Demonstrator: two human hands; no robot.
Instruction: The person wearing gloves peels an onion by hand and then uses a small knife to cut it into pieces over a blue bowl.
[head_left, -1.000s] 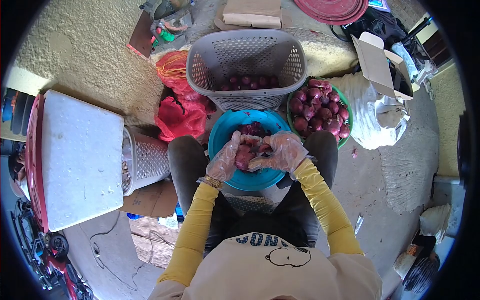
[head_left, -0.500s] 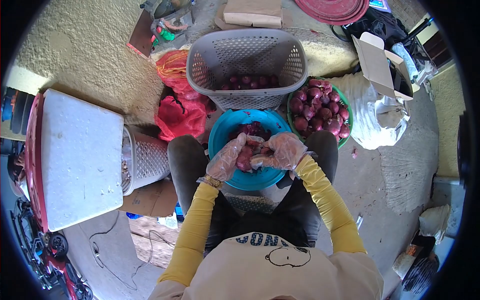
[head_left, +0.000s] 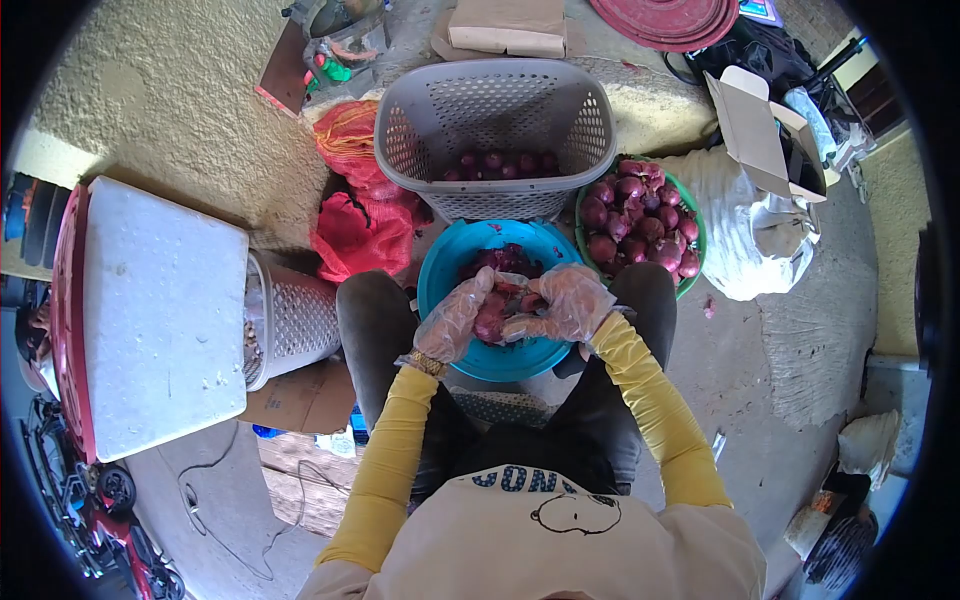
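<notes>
Over the blue basin (head_left: 440,265) between my knees, I hold a red onion (head_left: 489,322) in both gloved hands. My left hand (head_left: 457,315) is closed on its left side. My right hand (head_left: 570,305) has its thumb and fingers pinched at the onion's right side; a small blade, if one is there, cannot be made out. Dark purple onion skins (head_left: 508,258) lie in the basin beyond my fingers. Clear plastic gloves cover both hands.
Behind the basin stands a grey perforated basket (head_left: 490,185) with red onions inside. A green-rimmed basin (head_left: 703,235) heaped with red onions (head_left: 640,225) is at the right. Red mesh sacks (head_left: 362,235), a white foam box (head_left: 165,315) and another basket (head_left: 300,315) stand left.
Both hands stay over the basin on the onion. My right fingers shift very slightly against it; nothing else visibly moves.
</notes>
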